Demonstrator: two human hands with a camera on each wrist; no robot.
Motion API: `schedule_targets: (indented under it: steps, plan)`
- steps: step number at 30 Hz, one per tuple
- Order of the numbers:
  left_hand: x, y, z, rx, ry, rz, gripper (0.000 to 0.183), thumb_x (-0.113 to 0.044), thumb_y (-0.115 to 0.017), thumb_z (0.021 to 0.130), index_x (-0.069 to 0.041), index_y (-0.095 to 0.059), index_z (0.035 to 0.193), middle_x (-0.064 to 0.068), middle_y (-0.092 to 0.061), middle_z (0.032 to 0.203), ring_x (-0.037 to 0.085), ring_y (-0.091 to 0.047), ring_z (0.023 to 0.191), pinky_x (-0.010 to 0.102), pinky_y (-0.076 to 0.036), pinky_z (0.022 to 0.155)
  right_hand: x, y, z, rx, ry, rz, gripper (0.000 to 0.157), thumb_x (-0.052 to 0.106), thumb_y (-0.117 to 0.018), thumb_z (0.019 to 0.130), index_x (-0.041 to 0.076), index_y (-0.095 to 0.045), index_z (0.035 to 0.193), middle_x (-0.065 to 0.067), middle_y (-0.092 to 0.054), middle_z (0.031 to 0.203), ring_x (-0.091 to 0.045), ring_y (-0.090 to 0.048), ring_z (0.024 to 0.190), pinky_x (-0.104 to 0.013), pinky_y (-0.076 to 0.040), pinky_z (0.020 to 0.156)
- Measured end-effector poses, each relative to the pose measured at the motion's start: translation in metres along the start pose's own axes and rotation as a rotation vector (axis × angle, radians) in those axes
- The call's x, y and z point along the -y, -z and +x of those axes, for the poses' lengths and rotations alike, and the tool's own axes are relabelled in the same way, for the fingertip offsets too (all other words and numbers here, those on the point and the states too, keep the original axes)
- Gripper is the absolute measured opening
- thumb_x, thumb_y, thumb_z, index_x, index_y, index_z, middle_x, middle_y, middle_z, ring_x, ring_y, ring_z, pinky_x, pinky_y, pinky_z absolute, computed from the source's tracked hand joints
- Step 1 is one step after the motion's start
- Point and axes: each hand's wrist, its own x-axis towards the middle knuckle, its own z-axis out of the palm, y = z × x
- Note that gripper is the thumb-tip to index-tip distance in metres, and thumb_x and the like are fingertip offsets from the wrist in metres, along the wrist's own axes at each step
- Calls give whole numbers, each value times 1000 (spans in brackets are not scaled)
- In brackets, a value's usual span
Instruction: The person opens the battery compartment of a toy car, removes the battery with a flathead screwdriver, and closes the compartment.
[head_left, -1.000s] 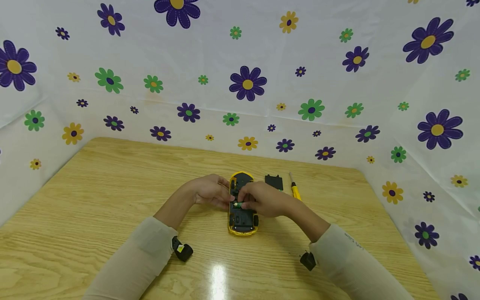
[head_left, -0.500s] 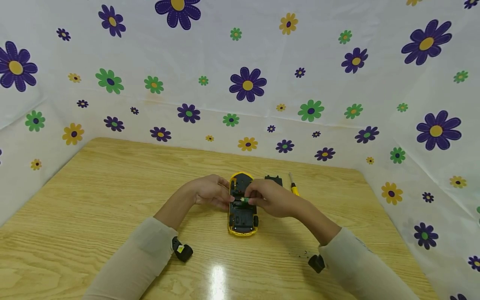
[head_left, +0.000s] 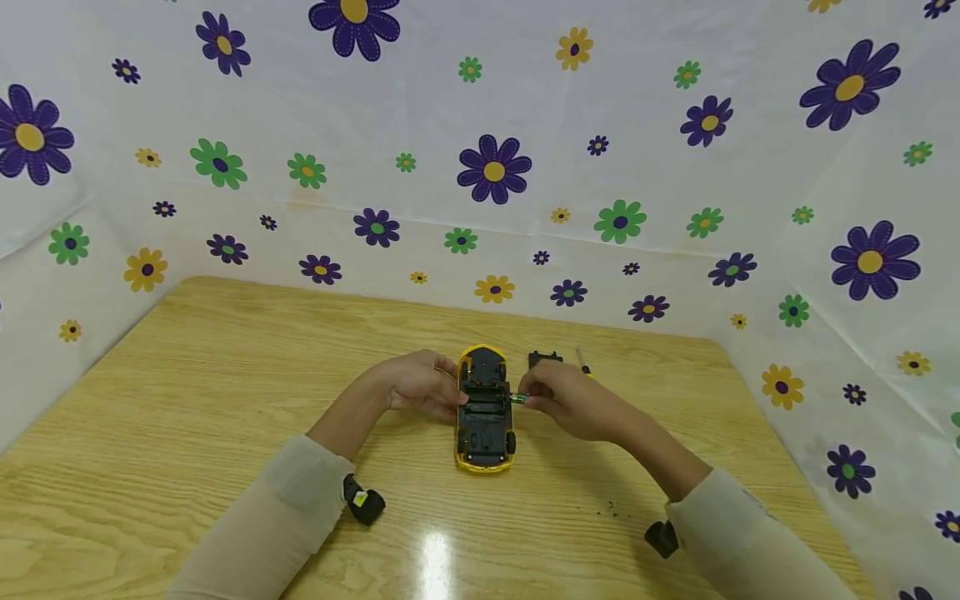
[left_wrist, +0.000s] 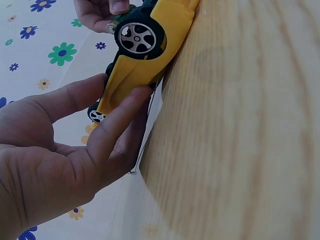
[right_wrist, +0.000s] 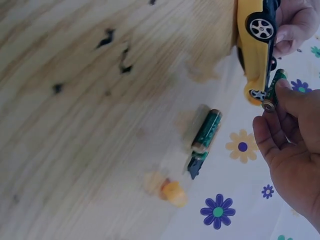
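A yellow toy car (head_left: 485, 450) lies upside down on the wooden table, its black underside up and the battery compartment (head_left: 485, 402) uncovered. My left hand (head_left: 422, 385) holds the car by its left side, thumb over the underside edge and fingers along the yellow body (left_wrist: 127, 75). Just off the car's right side, my right hand (head_left: 573, 402) pinches a green battery (right_wrist: 274, 90) between thumb and fingers. No battery shows in the compartment in the head view.
Beyond the right hand lie a black battery cover (head_left: 545, 358) and a partly hidden screwdriver (head_left: 585, 365). In the right wrist view, a green battery (right_wrist: 206, 131) rests on the table. Small dark bits (right_wrist: 106, 38) are scattered nearby. A flowered cloth (head_left: 360, 125) backs the table.
My right hand has lifted the green battery out of the car's compartment and moved it right, past the car's side. The left hand and the car have stayed in place.
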Motion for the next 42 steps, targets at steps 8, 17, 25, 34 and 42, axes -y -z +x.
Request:
schedule_targets:
  steps: [8,17,25,34,42]
  plan:
    - [0,0,0,6,-3,-2,54,7,-62,97,14,-39,145,30,-59,134,39,-67,114,46,-58,97,-17,-3,-12,8,-24,-68,10,9,-62,103,5,-67,111,1,-63,99,-10,-57,86,-29,-55,73]
    - [0,-1,1,6,6,-11,53,7,-62,97,13,-39,145,29,-60,133,37,-68,111,45,-59,96,-26,-9,-17,55,-76,-187,12,8,-65,101,5,-70,112,0,-64,101,-14,-60,93,-32,-57,79]
    - [-1,-1,0,7,8,-11,53,6,-62,97,13,-39,145,29,-59,134,37,-68,112,45,-59,96,-29,-16,-18,72,-73,-294,12,6,-67,100,4,-72,111,-4,-67,105,-21,-64,99,-35,-59,84]
    - [0,0,0,11,6,-15,55,7,-62,97,13,-39,146,29,-60,134,37,-68,112,45,-59,96,-25,-16,-18,62,-77,-338,10,7,-68,99,4,-72,109,-2,-66,99,-18,-63,92,-31,-59,78]
    - [1,1,1,5,12,-10,57,6,-62,97,13,-36,148,28,-59,134,37,-68,112,45,-59,96,-25,-17,-17,66,-53,-364,11,8,-68,99,3,-71,109,-4,-65,100,-20,-64,94,-32,-59,79]
